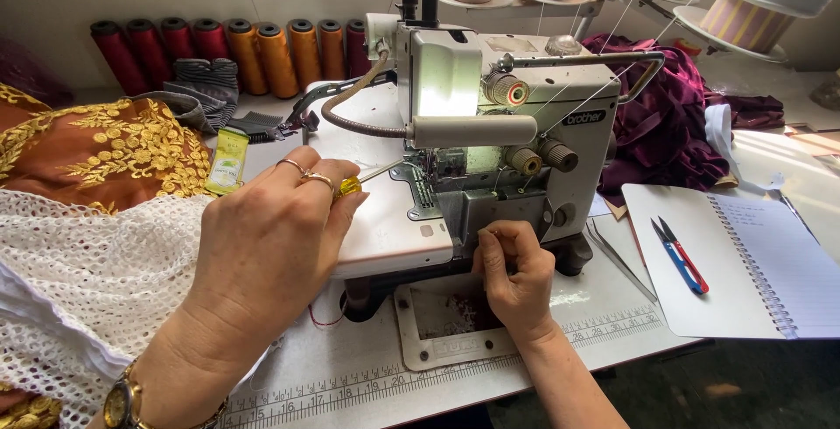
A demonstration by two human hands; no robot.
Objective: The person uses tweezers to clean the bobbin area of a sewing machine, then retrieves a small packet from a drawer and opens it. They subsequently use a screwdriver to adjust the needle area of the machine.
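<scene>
A grey-white overlock sewing machine [490,123] stands in the middle of the white table [367,376]. My left hand [267,241], with two rings and a wristwatch, is shut on a small screwdriver with a yellow handle [350,186]; its thin shaft points toward the machine's needle area. My right hand [516,276] is closed against the lower front of the machine, fingers pinched at the front cover; what it pinches is hidden, possibly a thread.
White net fabric [79,280] and orange cloth with gold embroidery [105,149] lie at the left. Thread cones [254,52] line the back wall. Purple satin [665,123], an open spiral notebook [744,263], blue-and-red thread snips [681,258] and tweezers [617,258] sit at the right.
</scene>
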